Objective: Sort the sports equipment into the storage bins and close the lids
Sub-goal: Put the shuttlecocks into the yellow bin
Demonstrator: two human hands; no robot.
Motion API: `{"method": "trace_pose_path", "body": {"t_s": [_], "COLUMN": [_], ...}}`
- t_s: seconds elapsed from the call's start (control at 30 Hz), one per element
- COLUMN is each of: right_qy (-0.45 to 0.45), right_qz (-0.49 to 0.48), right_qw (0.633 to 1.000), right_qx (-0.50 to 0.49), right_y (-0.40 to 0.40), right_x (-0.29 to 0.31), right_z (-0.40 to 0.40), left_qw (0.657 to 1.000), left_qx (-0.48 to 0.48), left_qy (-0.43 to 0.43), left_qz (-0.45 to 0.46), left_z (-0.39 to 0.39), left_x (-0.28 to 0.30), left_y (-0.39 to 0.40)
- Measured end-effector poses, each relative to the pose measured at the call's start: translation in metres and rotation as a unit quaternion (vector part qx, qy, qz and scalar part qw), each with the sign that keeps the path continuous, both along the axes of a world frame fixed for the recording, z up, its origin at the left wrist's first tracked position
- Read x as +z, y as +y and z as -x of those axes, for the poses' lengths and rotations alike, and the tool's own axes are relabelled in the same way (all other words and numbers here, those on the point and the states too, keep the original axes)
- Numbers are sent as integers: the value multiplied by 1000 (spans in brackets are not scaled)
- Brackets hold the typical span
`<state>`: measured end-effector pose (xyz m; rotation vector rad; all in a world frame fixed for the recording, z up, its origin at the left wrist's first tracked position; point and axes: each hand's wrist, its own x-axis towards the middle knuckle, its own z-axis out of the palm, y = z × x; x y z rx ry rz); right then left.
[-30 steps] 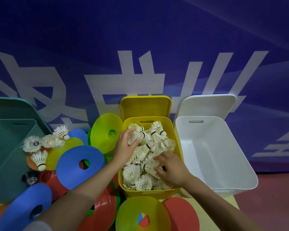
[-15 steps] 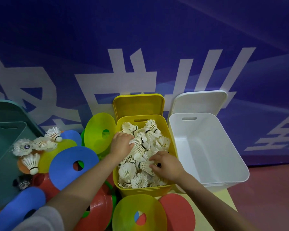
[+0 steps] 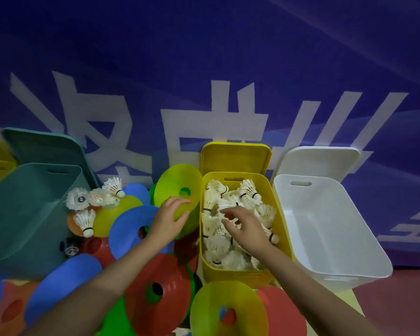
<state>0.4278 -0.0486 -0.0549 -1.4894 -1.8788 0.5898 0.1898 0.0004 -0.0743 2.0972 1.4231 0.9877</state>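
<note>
A yellow bin stands in the middle, full of white shuttlecocks, with its lid upright behind it. My right hand hovers over the shuttlecocks with fingers spread and holds nothing. My left hand is outside the bin to its left, fingers spread over a yellow-green disc cone, empty. Several loose shuttlecocks lie on a heap of disc cones at the left.
An empty white bin with its lid up stands right of the yellow one. A teal bin stands at the left. Blue, red and yellow disc cones lie piled in front. A blue banner wall rises behind.
My left hand has come out of the yellow bin and moved left over the disc cone. My right hand has lifted off the shuttlecocks and opened its fingers. The view shifted left.
</note>
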Motion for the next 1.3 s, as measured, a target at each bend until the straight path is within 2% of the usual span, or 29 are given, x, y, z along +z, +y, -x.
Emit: {"method": "trace_pose_path", "body": {"t_s": [0.2, 0.33, 0.43, 0.5, 0.6, 0.73, 0.87, 0.93, 1.0, 1.13, 1.2, 1.3], "right_qy": [64, 57, 45, 22, -24, -90, -97, -87, -78, -73, -88, -123], "right_qz": [16, 32, 57, 73, 83, 109, 118, 115, 112, 131, 149, 212], "right_qw": [996, 994, 993, 992, 990, 986, 986, 988, 990, 989, 985, 970], "right_qx": [54, 88, 92, 100, 108, 83, 66, 58, 46, 18, 12, 10], "right_y": [29, 55, 77, 92, 115, 142, 168, 180, 191, 211, 219, 228], "right_x": [7, -1, -9, -17, -30, -43, -53, -57, -60, -62, -61, -64], "right_z": [104, 170, 216, 242, 277, 310, 324, 327, 327, 335, 345, 360], "left_qw": [993, 977, 965, 958, 956, 951, 900, 880, 891, 971, 985, 988], "left_qx": [106, 205, 258, 277, 252, 152, 45, 24, 20, 56, 93, 144], "left_qy": [-18, -21, 12, 64, 144, 267, 433, 475, 453, 233, 144, 49], "left_qz": [46, 60, 51, 50, 39, 28, 21, 9, -22, 19, 27, 39], "left_z": [95, 165, 211, 235, 261, 281, 288, 292, 298, 305, 307, 310], "left_x": [-8, -12, -7, -1, 8, 12, 1, -6, -11, -6, -1, 5], "left_y": [-16, -20, -17, -10, 6, 39, 75, 87, 93, 92, 88, 79]}}
